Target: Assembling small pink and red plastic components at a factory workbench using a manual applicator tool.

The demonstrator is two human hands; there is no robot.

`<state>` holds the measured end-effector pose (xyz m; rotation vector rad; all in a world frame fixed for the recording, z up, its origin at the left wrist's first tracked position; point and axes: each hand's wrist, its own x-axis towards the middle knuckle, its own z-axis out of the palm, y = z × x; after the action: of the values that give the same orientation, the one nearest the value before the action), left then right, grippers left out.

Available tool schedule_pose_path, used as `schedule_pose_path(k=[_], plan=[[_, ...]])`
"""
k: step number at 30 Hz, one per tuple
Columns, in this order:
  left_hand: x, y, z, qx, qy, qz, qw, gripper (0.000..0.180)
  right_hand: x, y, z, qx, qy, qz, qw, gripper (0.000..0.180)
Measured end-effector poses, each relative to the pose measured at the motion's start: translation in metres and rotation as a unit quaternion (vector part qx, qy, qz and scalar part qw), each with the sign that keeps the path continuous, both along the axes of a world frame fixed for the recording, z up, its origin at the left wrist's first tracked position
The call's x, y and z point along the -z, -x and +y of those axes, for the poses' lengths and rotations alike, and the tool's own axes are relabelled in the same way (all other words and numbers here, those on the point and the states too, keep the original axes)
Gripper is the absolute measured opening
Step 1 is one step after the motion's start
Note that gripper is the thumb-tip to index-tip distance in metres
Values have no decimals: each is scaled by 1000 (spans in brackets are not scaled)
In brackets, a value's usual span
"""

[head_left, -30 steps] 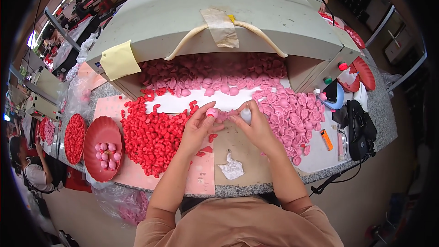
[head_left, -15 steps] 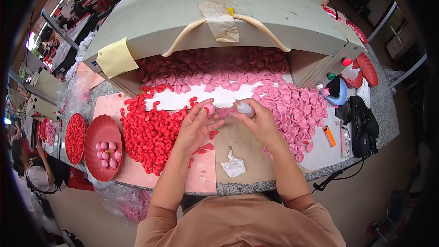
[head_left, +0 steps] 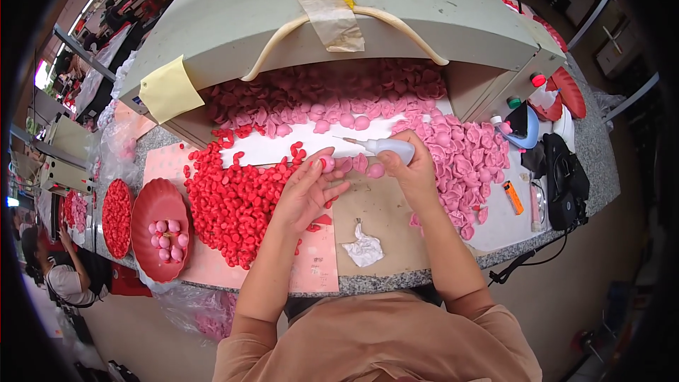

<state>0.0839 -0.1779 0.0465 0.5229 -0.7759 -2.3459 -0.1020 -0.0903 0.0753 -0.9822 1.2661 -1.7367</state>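
Observation:
Between the thumb and fingers of my left hand [head_left: 305,189] is a small pink ball [head_left: 328,163] with a red piece on its side. The other fingers of that hand are spread. My right hand [head_left: 417,175] is closed around a translucent squeeze bottle [head_left: 394,148], whose thin needle tip points left, above and apart from the ball. A few loose pink pieces [head_left: 360,163] lie between the hands. To the left is a heap of red pieces [head_left: 230,205]; on the right spreads a pile of pink petal-like pieces [head_left: 453,152].
A grey metal box [head_left: 396,21] arches over more pink pieces. At left stand a red scalloped tray [head_left: 161,258] of pink balls and a dish of red pieces [head_left: 117,219]. Crumpled tissue [head_left: 363,246] lies in front; an orange lighter [head_left: 513,198] and a black bag [head_left: 564,184] at right.
My right hand has swung the bottle so its needle tip now points left and shows clearly. The left hand still holds the pink ball. The view has shifted slightly.

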Motion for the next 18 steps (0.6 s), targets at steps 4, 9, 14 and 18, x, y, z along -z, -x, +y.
schedule_pose_path(k=[4, 9, 14, 18], plan=[[3, 2, 2, -2, -14, -43, 999, 37, 8, 5, -5, 6, -16, -8, 1000, 21], [7, 3, 2, -7, -21, -63, 998, 32, 13, 6, -4, 14, -47, -51, 997, 21], [12, 2, -1, -11, -29, -64, 997, 27, 13, -4, -5, 19, -17, 4, 1000, 21], [8, 4, 0, -15, -21, -67, 997, 26, 14, -5, -5, 40, -21, 95, 994, 20]])
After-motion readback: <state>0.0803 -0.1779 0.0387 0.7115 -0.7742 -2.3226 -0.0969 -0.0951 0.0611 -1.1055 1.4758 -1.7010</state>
